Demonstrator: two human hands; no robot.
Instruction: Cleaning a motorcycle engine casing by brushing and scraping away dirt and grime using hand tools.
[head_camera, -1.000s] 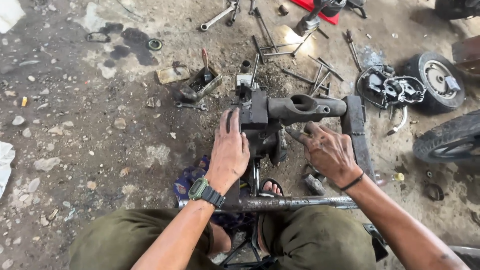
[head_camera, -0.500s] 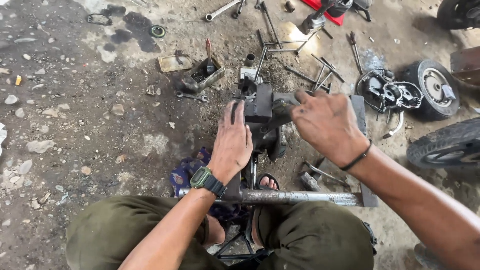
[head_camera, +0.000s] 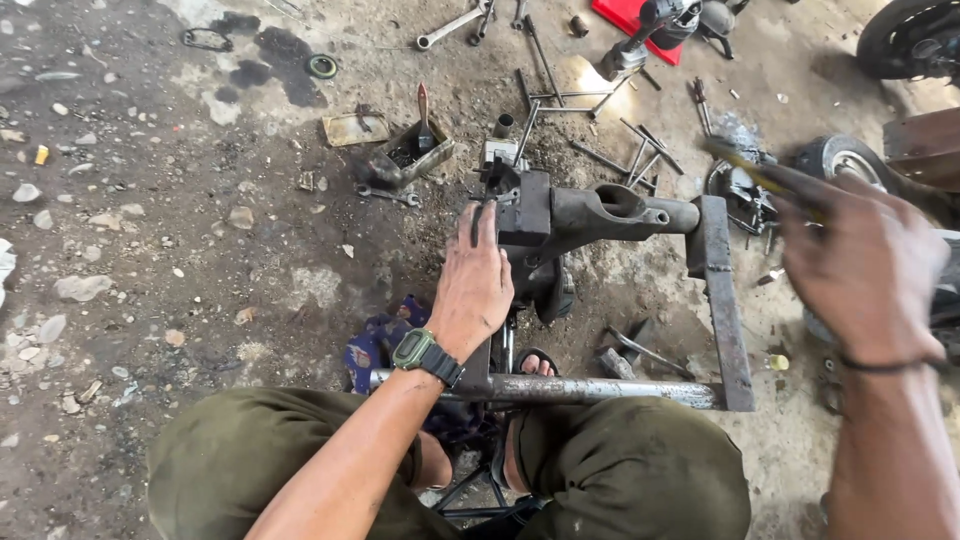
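Gritty, oil-stained workshop floor (head_camera: 200, 250)

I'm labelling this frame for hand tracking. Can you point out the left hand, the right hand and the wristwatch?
left hand (head_camera: 478, 285), head view, on the back of the hand pressed on the dark metal part.
right hand (head_camera: 862, 268), head view, on the blurred back of the raised hand.
wristwatch (head_camera: 414, 349), head view, on its face.

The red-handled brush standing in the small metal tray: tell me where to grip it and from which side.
Grip the red-handled brush by its upper handle, coming from above. The handle sticks up out of the small metal tray, free on all sides, while its lower end sits hidden inside. The left hand is nearest.
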